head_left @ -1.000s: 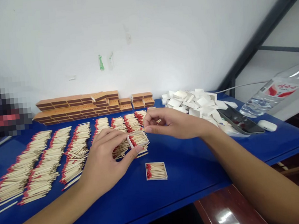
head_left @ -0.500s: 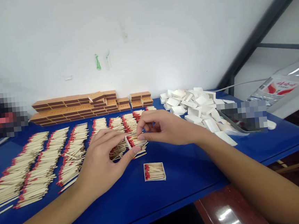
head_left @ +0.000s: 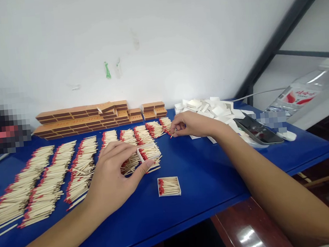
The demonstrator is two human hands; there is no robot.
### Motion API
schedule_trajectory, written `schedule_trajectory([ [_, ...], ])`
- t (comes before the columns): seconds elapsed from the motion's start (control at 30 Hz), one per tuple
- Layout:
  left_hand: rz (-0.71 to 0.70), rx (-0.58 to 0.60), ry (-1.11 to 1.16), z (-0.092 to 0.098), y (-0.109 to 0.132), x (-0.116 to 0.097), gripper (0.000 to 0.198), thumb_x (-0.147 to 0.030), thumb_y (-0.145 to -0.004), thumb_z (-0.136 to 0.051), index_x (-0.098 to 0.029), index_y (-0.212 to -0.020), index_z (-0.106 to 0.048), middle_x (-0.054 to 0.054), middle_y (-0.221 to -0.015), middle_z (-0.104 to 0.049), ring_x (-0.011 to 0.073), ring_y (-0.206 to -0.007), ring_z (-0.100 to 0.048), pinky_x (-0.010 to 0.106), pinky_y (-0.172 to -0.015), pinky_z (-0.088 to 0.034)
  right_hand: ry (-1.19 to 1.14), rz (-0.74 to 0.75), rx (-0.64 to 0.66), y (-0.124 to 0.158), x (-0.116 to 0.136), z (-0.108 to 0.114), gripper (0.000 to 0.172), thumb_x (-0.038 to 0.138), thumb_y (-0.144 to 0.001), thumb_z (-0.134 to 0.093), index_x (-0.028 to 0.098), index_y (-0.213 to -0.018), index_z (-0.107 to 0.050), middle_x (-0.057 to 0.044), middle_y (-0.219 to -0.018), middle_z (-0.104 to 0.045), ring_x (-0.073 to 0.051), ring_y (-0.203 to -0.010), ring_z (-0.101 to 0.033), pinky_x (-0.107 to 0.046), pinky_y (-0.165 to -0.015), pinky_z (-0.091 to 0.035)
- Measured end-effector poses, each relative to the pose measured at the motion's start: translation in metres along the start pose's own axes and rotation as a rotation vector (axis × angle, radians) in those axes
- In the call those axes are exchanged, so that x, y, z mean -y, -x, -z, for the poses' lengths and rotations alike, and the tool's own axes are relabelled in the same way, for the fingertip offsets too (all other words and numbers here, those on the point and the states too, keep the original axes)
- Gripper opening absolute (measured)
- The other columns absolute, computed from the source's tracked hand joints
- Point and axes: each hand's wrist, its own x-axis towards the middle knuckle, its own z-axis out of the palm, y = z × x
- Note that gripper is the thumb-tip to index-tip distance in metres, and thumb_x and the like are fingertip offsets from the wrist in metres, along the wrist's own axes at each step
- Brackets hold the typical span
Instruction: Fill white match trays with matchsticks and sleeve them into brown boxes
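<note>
My left hand (head_left: pixel 115 172) grips a white matchbox tray (head_left: pixel 150 156) by its edges, thumb in front and fingers behind. Red-headed matches (head_left: pixel 147 152) lie inside that tray. My right hand (head_left: pixel 189 124) is closed in a pinch farther back, beside the rightmost row of matches (head_left: pixel 165 124). A match (head_left: pixel 172 134) with a red tip pokes out under its fingertips. On the blue table, in front of the held tray, a second white tray (head_left: pixel 170 194) lies flat and filled with matches. Long rows of loose matches (head_left: pixel 42 176) spread to the left, partly behind my left hand.
Brown matchboxes (head_left: pixel 80 119) are stacked along the wall. White empty trays (head_left: pixel 206 106) are heaped at the back right, next to a phone (head_left: pixel 258 128). A plastic bottle (head_left: pixel 300 92) leans at the far right. The blue table's (head_left: pixel 173 225) front edge runs below.
My right hand has moved right and away from the held tray to the end of the match rows. My left hand keeps its hold on the tray in nearly the same place.
</note>
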Motion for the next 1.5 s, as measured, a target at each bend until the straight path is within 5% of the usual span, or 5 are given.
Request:
schedule_trajectory([
  [0.67,0.007,0.0,0.006,0.001,0.0,0.0,0.028,-0.045,-0.091,-0.076,-0.019,-0.1,-0.074,0.007,-0.101,-0.076,0.0257,-0.102,-0.065,0.045,-0.096,-0.053,0.003,-0.13,0.132,0.003,-0.003,-0.002,0.022,0.038,-0.092,-0.065,0.017,-0.092,-0.073,-0.005,-0.082,-0.071,-0.016,-0.069,-0.059,-0.029,-0.063,-0.042],
  [0.97,0.003,0.019,-0.001,0.001,-0.001,-0.001,0.026,-0.046,-0.093,-0.074,-0.021,-0.098,-0.073,0.006,-0.098,-0.076,0.0257,-0.1,-0.064,0.044,-0.092,-0.052,-0.061,-0.088,0.071,0.007,0.004,0.004,0.017,0.032,-0.091,-0.067,0.017,-0.095,-0.073,-0.008,-0.094,-0.075,-0.018,-0.078,-0.064,-0.03,-0.069,-0.045],
  [1.3,0.005,0.04,0.034,0.001,0.0,-0.001,0.026,-0.044,-0.093,-0.074,-0.023,-0.108,-0.077,0.006,-0.106,-0.078,0.0266,-0.106,-0.065,0.045,-0.096,-0.054,-0.65,0.26,0.127,0.012,0.067,-0.005,0.027,0.045,-0.097,-0.066,0.018,-0.093,-0.065,0.001,-0.085,-0.061,-0.012,-0.076,-0.053,-0.028,-0.069,-0.043],
  [1.5,-0.018,0.04,0.036,0.001,0.001,-0.003,0.026,-0.043,-0.093,-0.074,-0.023,-0.108,-0.076,0.006,-0.107,-0.077,0.0268,-0.106,-0.065,0.046,-0.097,-0.053,-0.618,0.294,0.06,0.012,0.081,-0.023,0.024,0.042,-0.097,-0.068,0.018,-0.095,-0.065,0.0,-0.084,-0.06,-0.013,-0.075,-0.05,-0.028,-0.066,-0.043],
])
